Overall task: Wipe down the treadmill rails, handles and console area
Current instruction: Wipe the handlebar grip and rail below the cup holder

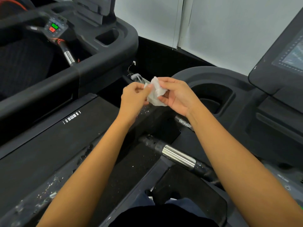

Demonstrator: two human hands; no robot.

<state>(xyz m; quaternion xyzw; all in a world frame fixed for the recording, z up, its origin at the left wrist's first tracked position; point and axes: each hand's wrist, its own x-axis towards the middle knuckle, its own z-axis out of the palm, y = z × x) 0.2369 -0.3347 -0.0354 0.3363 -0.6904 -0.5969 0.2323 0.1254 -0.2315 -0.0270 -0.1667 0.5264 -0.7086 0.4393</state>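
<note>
A person standing between two black treadmills holds a crumpled white wipe in mid-air with both bare arms stretched forward. The left grip pinches one edge of the wipe between thumb and fingertips. The right grip has its fingers curled round the other side, so both are clamped on the same piece of material. The wipe hangs above the dark gap between the machines, just left of the nearer treadmill's cup holder and touching no surface. Below the arms, that treadmill's handle, a black bar with a polished chrome sleeve, runs diagonally and is beaded with droplets on its black section. More droplets and pale flecks dot the side rail at lower left. The console screen of the nearer machine rises at the right edge. The second treadmill's console fills the upper left, showing a green button above a red button, with a chrome-sleeved handle angled beneath them. A row of short white marks sits on the dark deck between the machines. A small pale object lies just beyond the wipe, too blurred to identify. A white wall closes the background.
</note>
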